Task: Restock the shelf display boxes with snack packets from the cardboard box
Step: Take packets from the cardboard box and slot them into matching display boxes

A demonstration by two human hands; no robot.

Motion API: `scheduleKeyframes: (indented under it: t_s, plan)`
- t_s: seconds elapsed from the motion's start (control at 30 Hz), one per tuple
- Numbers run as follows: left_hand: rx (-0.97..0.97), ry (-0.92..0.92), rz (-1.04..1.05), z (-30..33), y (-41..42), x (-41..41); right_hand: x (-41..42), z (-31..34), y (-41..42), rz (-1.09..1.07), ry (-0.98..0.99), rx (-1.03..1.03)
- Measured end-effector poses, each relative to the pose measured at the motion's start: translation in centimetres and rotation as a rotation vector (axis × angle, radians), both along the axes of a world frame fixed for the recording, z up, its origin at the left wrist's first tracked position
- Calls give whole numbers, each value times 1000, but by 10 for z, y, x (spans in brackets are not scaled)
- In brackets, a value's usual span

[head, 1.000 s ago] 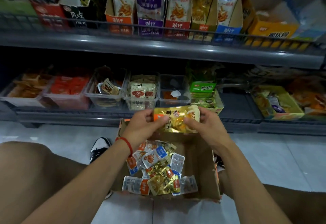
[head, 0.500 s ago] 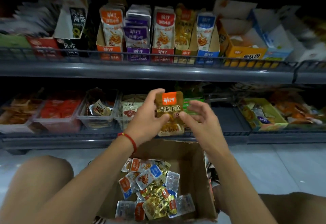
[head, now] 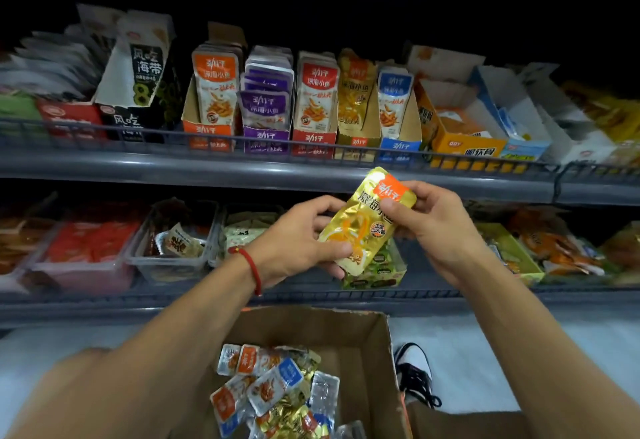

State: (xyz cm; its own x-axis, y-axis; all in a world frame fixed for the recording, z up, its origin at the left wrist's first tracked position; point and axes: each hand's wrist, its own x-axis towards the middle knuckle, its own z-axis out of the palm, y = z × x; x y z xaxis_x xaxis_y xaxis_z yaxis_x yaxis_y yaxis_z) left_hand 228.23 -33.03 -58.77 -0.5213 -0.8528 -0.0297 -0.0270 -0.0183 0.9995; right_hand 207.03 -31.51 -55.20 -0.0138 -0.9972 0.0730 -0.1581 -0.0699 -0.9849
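Since a second ago I have lifted the gold packet [head: 367, 222] up out of the cardboard box [head: 377, 352] and turned it from flat and crosswise to nearly upright, its orange label now at the top. It hangs in the air in front of the edge of the upper shelf [head: 242, 170], tilted a little to the right. My left hand [head: 298, 241] pinches its lower half, thumb on the front, fingers behind. My right hand [head: 433, 227] grips the top corner by the label, thumb across the printed face. Both hands are closed on the packet; neither is slack.

Straight above, on the upper shelf, stands the gold display box [head: 356, 127], between the red one [head: 313, 120] and the blue one [head: 398, 123]. Its packets look the same as mine, so I judge that is where this one belongs. Below my hands, the cardboard box holds a loose heap of other packets [head: 273, 390], orange, blue and gold mixed.

The step in hand is carrying one sorted packet to its matching box. Next I would need to raise it over the wire rail at the shelf front, keep it upright with the label forward, and slide it in with the gold ones. One hand should probably let go, since the slot looks narrow.
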Motion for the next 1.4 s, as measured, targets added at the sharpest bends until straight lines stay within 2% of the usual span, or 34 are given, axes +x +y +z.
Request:
scheduleKeyframes:
  t_s: [0.13, 0.23, 0.37, 0.57, 0.77, 0.93, 1.03, 1.23, 1.4]
  plan:
    - [-24, 42, 61, 1, -7, 7, -1, 17, -17, 127, 28, 119]
    - [-77, -3, 85, 4, -13, 13, -4, 34, -30, 259, 180, 166]
    - [-97, -24, 107, 9, -21, 17, -6, 59, -48, 364, 364, 169]
    - [-76, 71, 189, 15, -31, 16, -6, 83, -76, 455, 450, 141]
    - [13, 128, 275, 16, -38, 13, -9, 107, -94, 338, 633, -26]
    - [-7, 21, 375, 15, -44, 17, -16, 157, -121, 75, 787, -201]
    - [-26, -25, 440, 13, -48, 18, -8, 170, -150, -13, 850, -277]
    - [-52, -109, 504, 6, -56, 19, 7, 165, -208, 10, 1127, -280]
    - [-76, -177, 504, 9, -61, 21, 24, 137, -228, 18, 1282, -298]
